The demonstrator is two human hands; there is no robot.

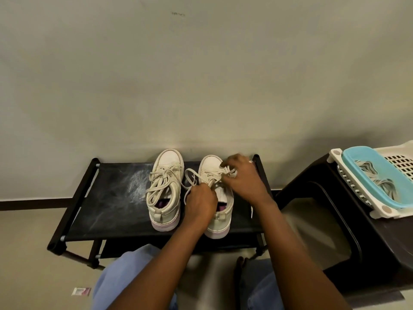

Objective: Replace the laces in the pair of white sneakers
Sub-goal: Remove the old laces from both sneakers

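Left sneaker [164, 189] looks laced already; left hand [201, 203] and right hand [243, 180] both pinch the lace [190, 175] on the right sneaker [220, 222], which looks half done.

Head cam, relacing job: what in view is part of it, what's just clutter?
Job: left sneaker, right sneaker, lace gripped by left hand and pinched by right hand; probably the loose laces in the blue tray.
Clutter: white basket, dark stool, wrapper on the floor. The black rack only bears the sneakers.
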